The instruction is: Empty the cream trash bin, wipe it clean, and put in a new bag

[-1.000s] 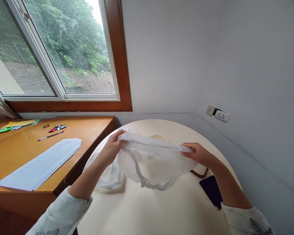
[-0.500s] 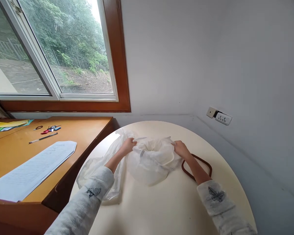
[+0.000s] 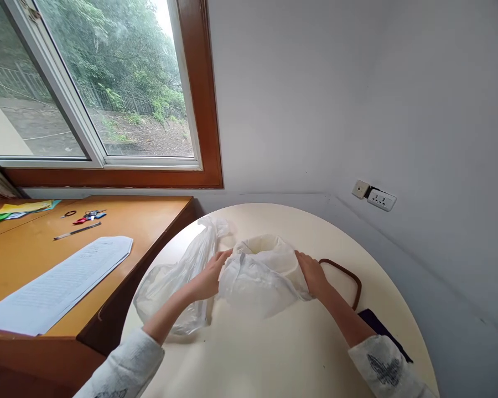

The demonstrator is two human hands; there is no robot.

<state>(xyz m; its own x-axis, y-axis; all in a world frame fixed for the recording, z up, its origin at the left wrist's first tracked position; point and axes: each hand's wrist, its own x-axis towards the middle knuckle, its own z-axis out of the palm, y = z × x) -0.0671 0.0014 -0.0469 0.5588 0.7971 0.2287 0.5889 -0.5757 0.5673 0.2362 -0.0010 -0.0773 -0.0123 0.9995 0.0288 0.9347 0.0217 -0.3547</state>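
A white, see-through plastic bag (image 3: 259,284) stands on the round table with its mouth open and rounded, its upper edge turned outward. My left hand (image 3: 211,273) grips the bag's left side, fingers reaching round behind it. On the opposite side my right hand (image 3: 313,273) holds the bag, fingers lying along its flank. Whether something stiff stands inside the bag, I cannot tell. Left of my left hand lies a second clear plastic bag (image 3: 172,276), crumpled and flat. A reddish-brown rounded loop (image 3: 348,272) lies just past my right hand, partly hidden by my forearm.
The round cream table (image 3: 249,359) stands against the wall. A dark flat item (image 3: 384,331) lies by my right sleeve. On the wooden desk (image 3: 149,218) at left are papers (image 3: 62,284), a pen (image 3: 77,231) and keys (image 3: 90,216). A wall socket (image 3: 382,199) is at right.
Both hands have moved from the bag's rim down to its sides, nearer to me. The bag's mouth looks wider and rounder. The dark flat item by the right sleeve has come into view.
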